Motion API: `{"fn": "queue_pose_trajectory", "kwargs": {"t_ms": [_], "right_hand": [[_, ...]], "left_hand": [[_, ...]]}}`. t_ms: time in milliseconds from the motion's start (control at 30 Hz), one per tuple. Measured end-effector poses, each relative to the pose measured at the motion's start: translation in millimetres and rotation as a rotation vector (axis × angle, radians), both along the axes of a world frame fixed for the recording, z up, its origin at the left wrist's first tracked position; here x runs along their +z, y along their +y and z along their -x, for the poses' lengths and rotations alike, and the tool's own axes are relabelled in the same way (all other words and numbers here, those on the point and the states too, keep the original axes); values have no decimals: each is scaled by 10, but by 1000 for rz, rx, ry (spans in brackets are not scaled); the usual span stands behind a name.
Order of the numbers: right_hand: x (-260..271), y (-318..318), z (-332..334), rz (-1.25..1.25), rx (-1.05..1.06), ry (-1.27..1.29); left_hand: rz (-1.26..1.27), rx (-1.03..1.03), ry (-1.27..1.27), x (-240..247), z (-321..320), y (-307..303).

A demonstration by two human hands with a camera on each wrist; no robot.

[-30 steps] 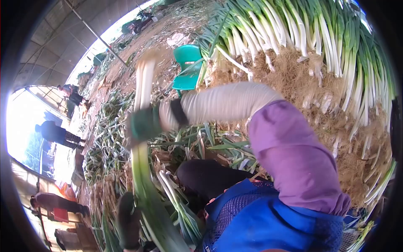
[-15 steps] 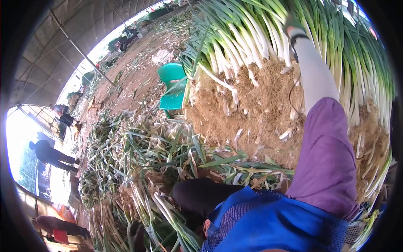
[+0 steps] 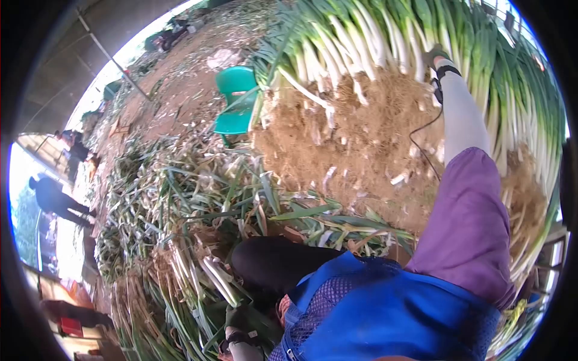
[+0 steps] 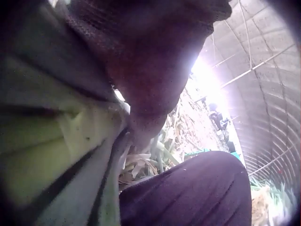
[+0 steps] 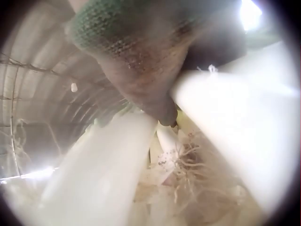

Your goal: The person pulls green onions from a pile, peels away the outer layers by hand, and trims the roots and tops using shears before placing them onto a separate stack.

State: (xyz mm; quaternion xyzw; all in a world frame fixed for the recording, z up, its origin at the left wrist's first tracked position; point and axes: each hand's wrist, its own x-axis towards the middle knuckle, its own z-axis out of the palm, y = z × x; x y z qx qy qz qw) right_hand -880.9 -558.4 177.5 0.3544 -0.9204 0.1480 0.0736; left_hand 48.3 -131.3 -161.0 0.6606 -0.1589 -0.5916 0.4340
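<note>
In the head view my right hand [image 3: 435, 54], in a green knit glove with bare fingertips, reaches into the row of standing leeks [image 3: 385, 36] at the top. The right wrist view shows its thumb [image 5: 146, 89] curled against a thick white leek [image 5: 235, 127], with another shaft to the left and a rooted base between them. My gloved left hand [image 3: 236, 317] is low beside my knee, at the lower end of some white leeks [image 3: 218, 280]. Seen from the left wrist, its thumb [image 4: 146, 108] pinches the forking green leaves of leeks [image 4: 61, 141].
Brown leek roots [image 3: 349, 144] form a bank on the right. A green chair [image 3: 236, 99] stands behind a heap of leaf trimmings [image 3: 162, 192]. Trimmed leeks [image 3: 150, 301] lie at lower left. Farther off, people [image 3: 57, 198] stand at the left. A cable [image 3: 421, 141] hangs by my right forearm.
My right hand has left the leek held over the trimmings, swung up and right to the standing row, and taken hold there. My left hand now shows beside the leeks near my knee.
</note>
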Motion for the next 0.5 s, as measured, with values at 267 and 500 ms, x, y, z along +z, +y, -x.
{"fn": "queue_pose_trajectory", "kwargs": {"t_ms": [267, 500], "right_hand": [[412, 1040, -422, -511, 523, 104], [133, 1176, -1210, -77, 146, 241]], "left_hand": [[-172, -172, -208, 229, 100, -157], [-41, -57, -269, 288, 70, -179]]}}
